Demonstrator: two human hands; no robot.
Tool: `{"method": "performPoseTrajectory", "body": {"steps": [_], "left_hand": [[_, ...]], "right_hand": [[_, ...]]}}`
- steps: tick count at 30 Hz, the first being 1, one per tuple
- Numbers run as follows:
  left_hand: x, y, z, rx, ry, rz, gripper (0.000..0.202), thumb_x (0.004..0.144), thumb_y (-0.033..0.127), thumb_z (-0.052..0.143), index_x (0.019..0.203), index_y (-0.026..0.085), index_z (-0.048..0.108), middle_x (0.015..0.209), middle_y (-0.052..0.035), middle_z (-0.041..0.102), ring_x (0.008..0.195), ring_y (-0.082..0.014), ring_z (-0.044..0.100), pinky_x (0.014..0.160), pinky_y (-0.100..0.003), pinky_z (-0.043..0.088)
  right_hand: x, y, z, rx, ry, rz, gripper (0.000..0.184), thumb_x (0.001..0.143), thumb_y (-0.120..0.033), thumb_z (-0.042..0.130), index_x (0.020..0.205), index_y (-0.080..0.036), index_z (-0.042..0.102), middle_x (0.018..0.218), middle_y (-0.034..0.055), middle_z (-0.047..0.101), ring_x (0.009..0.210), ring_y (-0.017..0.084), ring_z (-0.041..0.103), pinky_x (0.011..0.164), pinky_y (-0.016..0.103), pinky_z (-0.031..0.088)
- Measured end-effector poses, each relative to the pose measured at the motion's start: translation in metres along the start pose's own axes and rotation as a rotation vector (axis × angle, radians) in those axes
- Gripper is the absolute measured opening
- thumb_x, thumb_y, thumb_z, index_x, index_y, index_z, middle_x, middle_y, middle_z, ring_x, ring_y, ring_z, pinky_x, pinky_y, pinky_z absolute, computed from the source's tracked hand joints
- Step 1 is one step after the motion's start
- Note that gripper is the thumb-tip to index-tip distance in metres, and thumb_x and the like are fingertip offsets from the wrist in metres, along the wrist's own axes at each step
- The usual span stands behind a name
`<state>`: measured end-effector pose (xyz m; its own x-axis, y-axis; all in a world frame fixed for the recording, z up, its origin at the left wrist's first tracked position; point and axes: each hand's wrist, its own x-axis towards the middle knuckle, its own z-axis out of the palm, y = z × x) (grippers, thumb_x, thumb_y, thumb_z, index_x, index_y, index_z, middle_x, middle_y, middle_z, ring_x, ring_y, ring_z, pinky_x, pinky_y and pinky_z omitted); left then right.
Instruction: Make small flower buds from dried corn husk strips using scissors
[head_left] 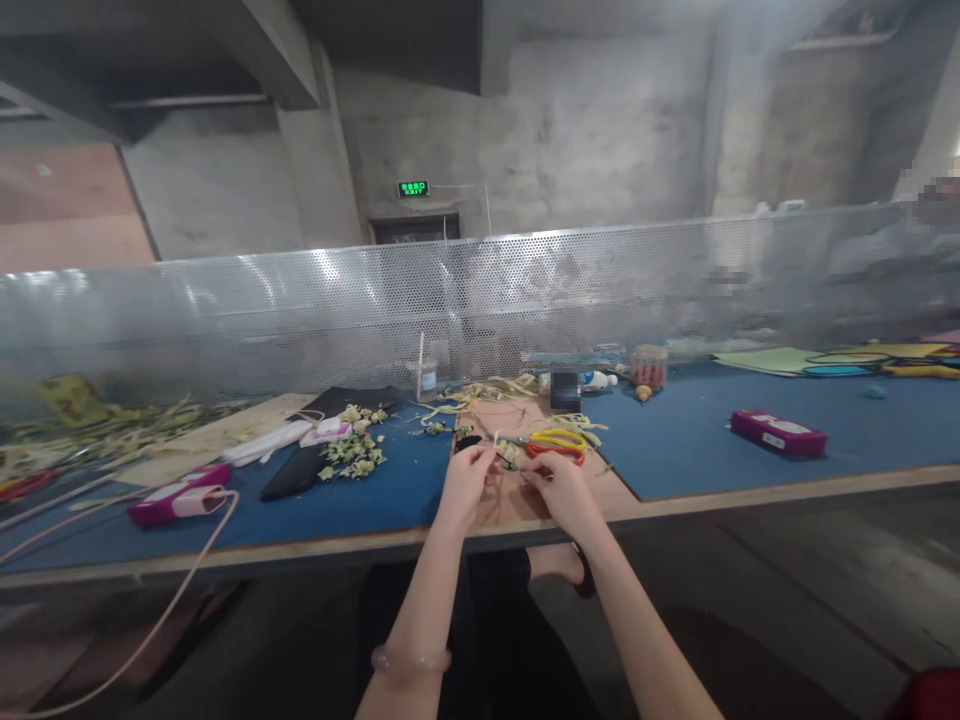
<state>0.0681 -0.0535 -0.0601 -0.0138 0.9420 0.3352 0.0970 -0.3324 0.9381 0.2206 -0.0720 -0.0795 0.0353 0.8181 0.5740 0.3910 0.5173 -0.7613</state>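
My left hand [471, 478] and my right hand [556, 484] face each other over a tan board [611, 490] at the table's front edge. Both are closed in a pinch around a small, thin pale-green strip [508, 461], whose details are too small to tell. Just beyond my right hand lie scissors with yellow and red handles [556, 442], blades pointing left. A small black item [469, 441] rests by my left fingertips. Pale, husk-like strips [499, 388] are scattered toward the back of the board.
Small pale-green florets [354, 458] lie left, beside a black phone-like slab [294, 472] and a purple box with a cable [180, 497]. Another purple box [778, 433], a red-filled jar [649, 368] and a straw cup [426, 380] stand around. A perforated metal screen [375, 310] runs behind.
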Motion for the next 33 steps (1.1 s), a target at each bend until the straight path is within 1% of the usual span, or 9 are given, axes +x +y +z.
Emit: {"method": "performPoseTrajectory", "body": {"steps": [4,11,16,21,24,26,28,30,33], "left_hand": [[0.000,0.001,0.001,-0.111,0.018,-0.040,0.030,0.067,0.043,0.059,0.067,0.013,0.058,0.056,-0.0008,0.057,0.045,-0.0087,0.047,0.038,-0.018,0.027],[0.002,0.001,-0.002,-0.287,0.035,-0.067,0.035,0.063,0.046,0.063,0.071,0.012,0.058,0.064,-0.0023,0.060,0.048,-0.0076,0.050,0.039,-0.017,0.028],[0.002,0.000,-0.002,-0.361,0.048,-0.067,0.035,0.062,0.046,0.064,0.066,0.012,0.055,0.054,0.0023,0.052,0.042,-0.0049,0.042,0.039,-0.018,0.026],[0.000,0.001,-0.001,-0.408,0.030,-0.059,0.034,0.064,0.046,0.062,0.064,0.014,0.050,0.052,0.0043,0.046,0.044,-0.0053,0.042,0.043,-0.018,0.030],[-0.001,0.002,-0.001,-0.403,-0.012,-0.070,0.033,0.064,0.045,0.063,0.064,0.015,0.049,0.055,0.0037,0.048,0.045,-0.0055,0.042,0.044,-0.019,0.031],[-0.001,0.001,-0.002,-0.392,-0.042,-0.079,0.032,0.063,0.043,0.064,0.063,0.015,0.050,0.057,0.0034,0.050,0.045,-0.0056,0.043,0.045,-0.019,0.032],[-0.001,0.001,-0.002,-0.380,-0.071,-0.088,0.030,0.064,0.041,0.064,0.064,0.014,0.050,0.058,0.0033,0.051,0.046,-0.0056,0.044,0.045,-0.019,0.032],[-0.001,0.001,-0.002,-0.370,-0.098,-0.099,0.028,0.066,0.040,0.063,0.065,0.014,0.051,0.056,0.0035,0.050,0.045,-0.0059,0.044,0.045,-0.018,0.031],[-0.002,0.001,-0.002,-0.359,-0.135,-0.113,0.028,0.067,0.040,0.062,0.065,0.015,0.052,0.054,0.0035,0.049,0.045,-0.0067,0.044,0.044,-0.019,0.031]], "right_hand": [[-0.001,-0.002,-0.001,-0.005,-0.008,-0.019,0.010,0.071,-0.024,0.053,0.066,-0.018,0.060,0.070,0.0035,0.062,0.067,0.019,0.059,0.065,0.032,0.046],[-0.002,-0.003,0.000,-0.003,-0.008,-0.013,0.008,0.070,-0.020,0.050,0.063,-0.019,0.054,0.067,0.0027,0.059,0.066,0.019,0.058,0.064,0.031,0.046],[-0.003,-0.004,0.002,0.030,0.010,-0.036,0.011,0.069,-0.015,0.046,0.059,-0.020,0.047,0.072,0.0027,0.053,0.063,0.017,0.054,0.059,0.030,0.046],[-0.002,0.000,0.005,-0.142,0.023,-0.133,0.013,0.070,-0.010,0.043,0.062,-0.020,0.044,0.075,0.0031,0.046,0.070,0.018,0.050,0.065,0.033,0.045],[-0.002,-0.001,0.005,-0.189,-0.062,-0.136,0.005,0.073,-0.014,0.049,0.076,-0.018,0.051,0.086,0.0045,0.046,0.071,0.017,0.051,0.068,0.033,0.046],[-0.004,-0.004,0.006,-0.194,-0.119,-0.143,0.022,0.073,-0.022,0.056,0.095,-0.018,0.053,0.095,0.0058,0.046,0.072,0.016,0.053,0.070,0.032,0.046],[-0.005,-0.007,0.007,-0.209,-0.153,-0.157,0.033,0.074,-0.029,0.059,0.106,-0.019,0.051,0.102,0.0067,0.047,0.074,0.016,0.054,0.070,0.031,0.046],[-0.006,-0.011,0.009,-0.235,-0.165,-0.161,0.029,0.078,-0.031,0.055,0.105,-0.021,0.053,0.103,0.0068,0.048,0.074,0.016,0.055,0.069,0.030,0.046],[-0.006,-0.014,0.011,-0.297,-0.167,-0.153,0.018,0.080,-0.030,0.053,0.094,-0.020,0.058,0.099,0.0069,0.052,0.078,0.017,0.055,0.068,0.029,0.045]]}}
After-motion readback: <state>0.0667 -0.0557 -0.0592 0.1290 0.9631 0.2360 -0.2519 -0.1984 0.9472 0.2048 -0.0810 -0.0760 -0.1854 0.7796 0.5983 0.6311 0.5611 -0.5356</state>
